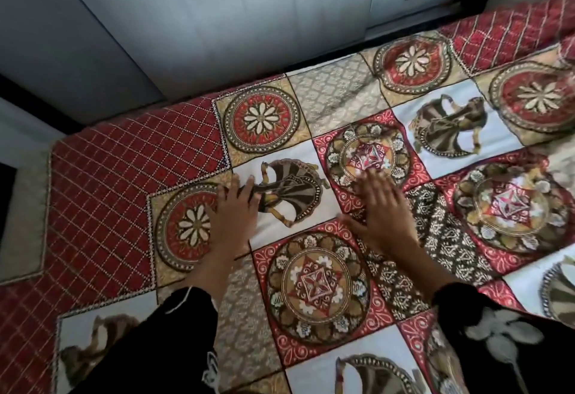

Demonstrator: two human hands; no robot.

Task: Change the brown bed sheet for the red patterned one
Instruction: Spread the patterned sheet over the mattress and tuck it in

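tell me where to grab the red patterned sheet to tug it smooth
Take the red patterned sheet by its beige border at the left end, coming from that side. The middle lies flat under the left hand and right hand, offering nothing to pinch; the border looks like a free edge, so a pinch grip there likely pulls best.

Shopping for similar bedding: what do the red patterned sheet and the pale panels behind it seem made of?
The red patterned sheet looks like printed woven cloth, matte, perhaps cotton: it wrinkles softly. The pale panels look like smooth painted or laminated board, with straight seams.
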